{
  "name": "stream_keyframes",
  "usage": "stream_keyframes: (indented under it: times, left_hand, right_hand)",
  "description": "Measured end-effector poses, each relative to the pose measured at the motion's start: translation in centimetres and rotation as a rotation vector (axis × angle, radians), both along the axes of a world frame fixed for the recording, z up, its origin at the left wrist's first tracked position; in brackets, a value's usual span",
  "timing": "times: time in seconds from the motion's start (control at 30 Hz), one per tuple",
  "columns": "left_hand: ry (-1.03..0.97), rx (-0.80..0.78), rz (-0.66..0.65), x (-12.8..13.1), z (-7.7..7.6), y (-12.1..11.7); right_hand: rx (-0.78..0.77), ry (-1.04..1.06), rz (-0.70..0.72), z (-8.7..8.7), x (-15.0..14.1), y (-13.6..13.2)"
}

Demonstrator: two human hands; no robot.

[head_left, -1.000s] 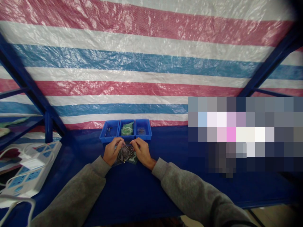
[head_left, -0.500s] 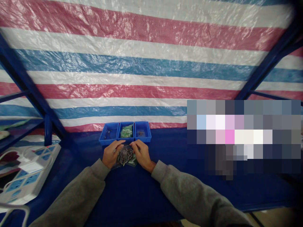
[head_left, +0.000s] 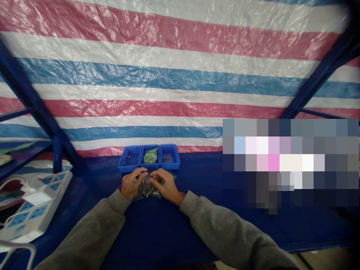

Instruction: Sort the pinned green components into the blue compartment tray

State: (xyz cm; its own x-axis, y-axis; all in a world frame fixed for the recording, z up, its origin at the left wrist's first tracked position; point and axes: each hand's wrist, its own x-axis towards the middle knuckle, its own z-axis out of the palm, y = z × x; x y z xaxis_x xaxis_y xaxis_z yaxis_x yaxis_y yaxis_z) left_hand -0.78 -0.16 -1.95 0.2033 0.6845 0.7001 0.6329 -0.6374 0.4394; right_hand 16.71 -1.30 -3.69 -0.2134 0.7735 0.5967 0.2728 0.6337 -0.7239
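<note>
Left hand (head_left: 133, 183) and right hand (head_left: 166, 184): each half-closed, fingers curled onto a clear plastic bag of metal pins (head_left: 146, 188), firmness of grip not determinable. Bag lying on blue bench (head_left: 168, 232), just before a row of three blue bins (head_left: 170, 167). White power strip (head_left: 36, 202) placed at left; striped tarpaulin (head_left: 140, 108) hung behind.

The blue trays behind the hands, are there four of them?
No, there are only three blue plastic trays side by side, just beyond the left hand and right hand.
</note>
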Motion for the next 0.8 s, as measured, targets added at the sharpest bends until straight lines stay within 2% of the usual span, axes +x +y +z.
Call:
stream_keyframes:
  times: [0.3, 0.57, 0.8]
  left_hand:
    - [0.023, -0.071, -0.035, 0.10, 0.44, -0.44]
    - [0.095, -0.021, -0.072, 0.32, 0.47, -0.24]
    - [0.142, -0.017, -0.062, 0.44, 1.00, -0.82]
  right_hand:
    - [0.046, -0.022, 0.017, 0.24, 0.13, -0.15]
    - [-0.004, 0.009, -0.064, 0.36, 0.29, 0.04]
    - [0.018, 0.002, -0.047, 0.28, 0.11, 0.01]
